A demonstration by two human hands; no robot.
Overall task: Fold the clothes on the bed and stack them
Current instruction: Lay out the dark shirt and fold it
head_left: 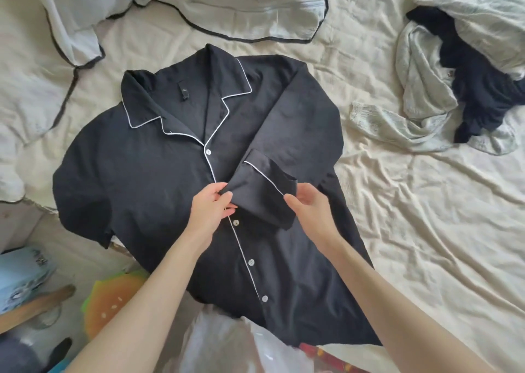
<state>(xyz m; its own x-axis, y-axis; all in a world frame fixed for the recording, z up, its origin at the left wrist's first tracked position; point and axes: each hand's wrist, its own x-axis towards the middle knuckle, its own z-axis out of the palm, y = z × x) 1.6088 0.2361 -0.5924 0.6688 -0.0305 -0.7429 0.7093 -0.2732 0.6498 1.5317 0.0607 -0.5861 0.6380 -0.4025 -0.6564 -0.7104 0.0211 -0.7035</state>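
Leftmost, floor items: pale blue box (pixel 21 273) with dark print too blurred to read; beside it an orange and green round thing (pixel 113 299).
Pillows: two, white with dark piping, one at far left (pixel 56 12), one at top centre (pixel 227 6).
Shirt (pixel 159 179): one, black with white piping, spread front-up on the cream bedsheet (pixel 426 230), collar away; four white buttons visible; black neck label (pixel 183 92), no readable writing.
Sleeve cuff (pixel 264 185): folded across the chest, lifted off the shirt front.
Left hand (pixel 211 210): pinches the cuff's left corner.
Right hand (pixel 309 210): fingers curled at the cuff's right edge, holding it.
Unfolded pile, far right: pale green garment (pixel 420 94) tangled with a dark one (pixel 480 88).
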